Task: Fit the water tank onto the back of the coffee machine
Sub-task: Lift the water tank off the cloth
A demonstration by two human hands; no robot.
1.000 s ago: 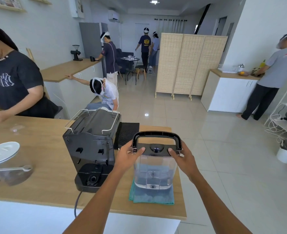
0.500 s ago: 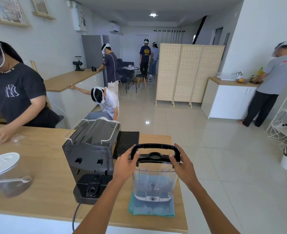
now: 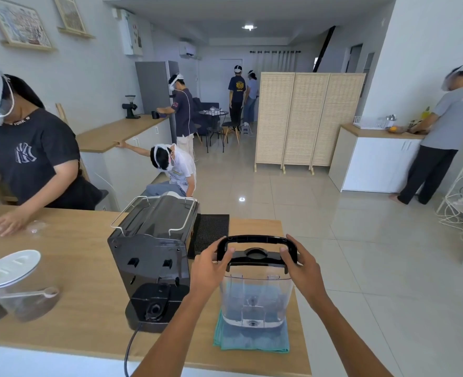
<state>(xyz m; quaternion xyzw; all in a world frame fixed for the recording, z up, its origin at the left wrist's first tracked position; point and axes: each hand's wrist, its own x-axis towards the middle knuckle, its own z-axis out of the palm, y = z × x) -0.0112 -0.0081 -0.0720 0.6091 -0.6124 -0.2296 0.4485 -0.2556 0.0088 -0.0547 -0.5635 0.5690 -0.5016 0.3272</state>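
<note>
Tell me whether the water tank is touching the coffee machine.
Apart. The head view shows the water tank right of the coffee machine, with the left hand between them.

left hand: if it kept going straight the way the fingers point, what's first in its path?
The left hand points right, fingers already wrapped on the water tank at its black handle. So the tank's lid and handle are what it meets at once, then likely the right hand on the opposite side.

I see my left hand [image 3: 210,268] and right hand [image 3: 302,270] holding the clear water tank [image 3: 256,295] by its black lid, above the teal cloth [image 3: 252,340], just beside the coffee machine [image 3: 154,257] on the desk [image 3: 75,268].
</note>
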